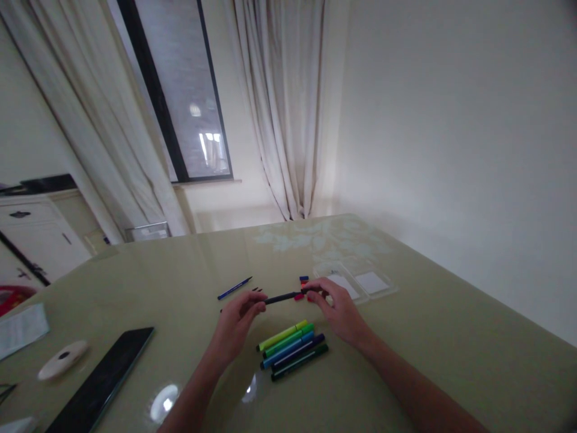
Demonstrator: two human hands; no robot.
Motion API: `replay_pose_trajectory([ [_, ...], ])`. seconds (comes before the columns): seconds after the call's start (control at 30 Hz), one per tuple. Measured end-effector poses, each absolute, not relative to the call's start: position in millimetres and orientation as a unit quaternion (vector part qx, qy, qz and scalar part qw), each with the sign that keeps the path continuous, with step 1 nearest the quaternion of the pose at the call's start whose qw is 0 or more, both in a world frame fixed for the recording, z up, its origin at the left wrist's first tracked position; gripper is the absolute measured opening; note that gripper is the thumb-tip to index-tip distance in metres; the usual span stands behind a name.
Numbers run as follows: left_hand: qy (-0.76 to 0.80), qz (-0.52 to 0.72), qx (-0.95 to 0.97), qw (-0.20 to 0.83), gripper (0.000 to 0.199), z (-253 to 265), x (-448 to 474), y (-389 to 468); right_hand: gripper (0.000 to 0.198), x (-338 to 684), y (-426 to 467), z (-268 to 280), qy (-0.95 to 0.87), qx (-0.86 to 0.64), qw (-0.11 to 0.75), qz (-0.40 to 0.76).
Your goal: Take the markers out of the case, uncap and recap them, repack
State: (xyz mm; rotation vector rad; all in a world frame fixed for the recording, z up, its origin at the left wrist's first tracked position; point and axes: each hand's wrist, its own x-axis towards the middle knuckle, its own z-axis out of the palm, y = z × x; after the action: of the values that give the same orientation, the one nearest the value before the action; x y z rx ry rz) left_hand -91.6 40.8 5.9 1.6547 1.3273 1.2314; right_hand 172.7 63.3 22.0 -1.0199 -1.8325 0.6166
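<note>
A slim black marker (280, 298) spans the gap between my two hands above the table. My left hand (235, 317) grips its left end, fingers closed. At its right end, the thumb and fingertips of my right hand (333, 308) pinch the tip; whether a cap is there I cannot tell. Nearer to me lie several capped markers side by side, from a yellow-green marker (282, 335) through a blue marker (287, 350) to a dark green marker (300, 363). Beyond my left hand rests a blue pen (234, 288), with dark tips partly hidden beside it. Small blue and red caps (303, 278) sit by my right fingers.
An open clear plastic case (388, 290) with white cards lies behind my right hand. To the left are a black tablet (106, 376), a round pale object (63, 359) and a sheet of paper (24, 329). The table's right edge runs along the wall.
</note>
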Motion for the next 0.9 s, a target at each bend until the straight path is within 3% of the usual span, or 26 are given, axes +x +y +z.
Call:
replay_pose_trajectory([
  [0.9,0.528,0.456,0.639,0.324,0.026,6,-76,33,0.017,169,57,21,-0.739,-0.377,0.467,0.306],
])
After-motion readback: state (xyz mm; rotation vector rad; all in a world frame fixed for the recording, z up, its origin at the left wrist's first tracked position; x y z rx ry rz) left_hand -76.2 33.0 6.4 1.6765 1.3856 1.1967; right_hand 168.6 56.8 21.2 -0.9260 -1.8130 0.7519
